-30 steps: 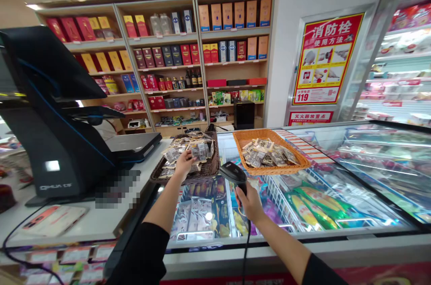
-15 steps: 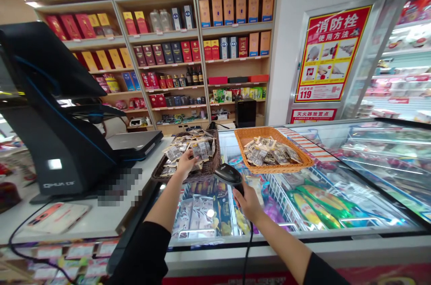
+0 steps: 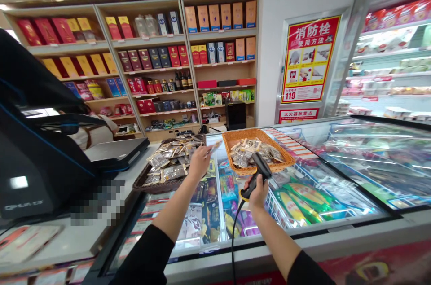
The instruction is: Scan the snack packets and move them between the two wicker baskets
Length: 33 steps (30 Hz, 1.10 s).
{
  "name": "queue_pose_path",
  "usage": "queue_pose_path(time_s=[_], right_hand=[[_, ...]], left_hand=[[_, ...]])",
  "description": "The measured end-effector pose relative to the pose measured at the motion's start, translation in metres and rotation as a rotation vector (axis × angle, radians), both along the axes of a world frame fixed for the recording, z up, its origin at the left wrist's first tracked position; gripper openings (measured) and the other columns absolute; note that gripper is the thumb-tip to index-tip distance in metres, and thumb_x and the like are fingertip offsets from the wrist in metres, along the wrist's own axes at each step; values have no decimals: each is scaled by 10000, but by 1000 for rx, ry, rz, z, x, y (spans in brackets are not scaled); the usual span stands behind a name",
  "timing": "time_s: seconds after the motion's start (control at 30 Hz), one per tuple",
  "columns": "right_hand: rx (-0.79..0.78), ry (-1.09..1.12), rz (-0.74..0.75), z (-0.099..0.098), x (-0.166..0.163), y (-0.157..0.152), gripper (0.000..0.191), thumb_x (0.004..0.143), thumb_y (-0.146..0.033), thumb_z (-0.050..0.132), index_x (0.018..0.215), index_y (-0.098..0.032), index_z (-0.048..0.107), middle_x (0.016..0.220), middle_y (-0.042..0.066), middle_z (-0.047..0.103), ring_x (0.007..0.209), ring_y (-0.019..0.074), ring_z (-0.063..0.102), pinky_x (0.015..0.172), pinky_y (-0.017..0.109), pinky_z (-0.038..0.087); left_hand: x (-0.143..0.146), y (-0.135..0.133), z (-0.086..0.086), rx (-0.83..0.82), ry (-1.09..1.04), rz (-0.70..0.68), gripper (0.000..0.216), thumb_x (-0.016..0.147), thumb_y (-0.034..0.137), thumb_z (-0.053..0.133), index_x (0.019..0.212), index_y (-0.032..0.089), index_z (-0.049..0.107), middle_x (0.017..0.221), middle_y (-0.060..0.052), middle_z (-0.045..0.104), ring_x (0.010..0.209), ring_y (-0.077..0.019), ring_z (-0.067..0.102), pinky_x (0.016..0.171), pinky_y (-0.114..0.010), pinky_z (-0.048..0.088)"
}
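Note:
My left hand (image 3: 199, 161) is closed on a small snack packet (image 3: 215, 146), seen almost edge-on between the two baskets. Just left of that hand sits a dark brown wicker basket (image 3: 158, 187) heaped with similar packets. My right hand (image 3: 258, 190) grips a black barcode scanner (image 3: 261, 166), its head pointing up and left and its cable hanging down. Behind the scanner rests an orange wicker basket (image 3: 286, 159), holding more packets. Both baskets lie on the glass top of the chest freezer (image 3: 215, 249).
A checkout terminal (image 3: 30, 141) and a flat scale (image 3: 117, 148) stand on the white counter (image 3: 77, 235) at left. Bagged frozen goods (image 3: 303, 199) show through the glass. Shelves of boxed bottles (image 3: 161, 58) line the back wall, beside a red fire-hydrant poster (image 3: 310, 60).
My left hand has left the dark basket with a packet and moved right. My right hand has shifted right, turning the scanner to slant in front of the orange basket. The view has swung rightward.

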State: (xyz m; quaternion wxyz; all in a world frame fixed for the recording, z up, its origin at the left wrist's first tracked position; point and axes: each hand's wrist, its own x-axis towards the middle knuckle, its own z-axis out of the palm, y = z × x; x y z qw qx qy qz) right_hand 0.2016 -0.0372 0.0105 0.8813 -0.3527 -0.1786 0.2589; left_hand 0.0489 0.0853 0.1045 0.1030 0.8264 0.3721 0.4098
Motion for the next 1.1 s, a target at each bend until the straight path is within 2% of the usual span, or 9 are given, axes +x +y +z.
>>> queue_pose_path(time_s=[0.13, 0.27, 0.43, 0.57, 0.67, 0.8, 0.87, 0.97, 1.1], right_hand=[[31, 57, -124, 2, 8, 1, 306, 810, -528, 461, 768, -244, 355, 545, -73, 464, 370, 103, 440, 367, 234, 360], [-24, 96, -146, -1, 9, 3, 308, 828, -549, 412, 788, -254, 335, 550, -69, 456, 378, 115, 449, 376, 248, 375], [-23, 200, -103, -2, 8, 7, 314, 802, -546, 466, 809, -253, 354, 572, -58, 469, 385, 110, 439, 374, 242, 367], [-32, 146, -114, -3, 8, 11, 317, 824, -558, 411, 807, -251, 331, 579, -53, 458, 379, 110, 428, 374, 247, 365], [-34, 97, -88, -2, 7, 11, 320, 829, -564, 390, 806, -251, 329, 574, -56, 439, 383, 111, 423, 377, 249, 366], [-18, 43, 21, 2, -1, 5, 323, 813, -551, 438, 766, -245, 344, 566, -56, 447, 374, 100, 410, 369, 240, 355], [-13, -25, 129, 2, -7, 2, 326, 799, -546, 470, 756, -241, 364, 567, -54, 467, 365, 92, 409, 360, 233, 345], [-37, -129, 352, 1, -18, 0, 337, 776, -548, 510, 766, -232, 394, 554, -59, 490, 353, 85, 419, 340, 216, 327], [-95, -169, 597, -3, -31, 1, 394, 731, -578, 557, 799, -217, 416, 532, -66, 514, 335, 81, 428, 314, 194, 322]], left_hand=[[78, -25, -9, 63, 462, -218, 349, 825, 163, 425, 1064, 268, 657, 958, -82, 645, 944, -200, 584, 851, -305, 433], [130, -21, -17, -21, 633, -124, 237, 793, 211, 505, 920, 173, 701, 893, -151, 651, 939, -244, 597, 814, -304, 438], [154, 3, -18, -97, 566, 31, 375, 798, 437, 502, 849, 121, 698, 889, -201, 655, 910, -297, 614, 753, -323, 446], [152, 18, -22, -127, 535, -25, 268, 763, 277, 548, 951, 166, 704, 925, -153, 668, 936, -273, 607, 785, -302, 436], [136, 25, -17, -184, 589, -179, 408, 700, 103, 528, 1036, 275, 681, 942, -61, 690, 929, -221, 612, 817, -267, 428], [87, 31, 2, -153, 510, -212, 431, 717, 96, 458, 1037, 277, 682, 1012, -6, 687, 964, -186, 604, 878, -244, 414], [48, 36, 11, -115, 457, -124, 399, 732, 122, 448, 1016, 257, 691, 1035, -5, 679, 979, -181, 597, 907, -247, 401], [-20, 47, 16, -170, 526, 149, 349, 717, 163, 495, 984, 258, 699, 1017, -38, 681, 957, -214, 603, 873, -286, 420], [-96, 51, 2, -292, 656, 484, 326, 657, 341, 614, 957, 243, 693, 1048, -103, 658, 999, -303, 574, 827, -358, 427]])
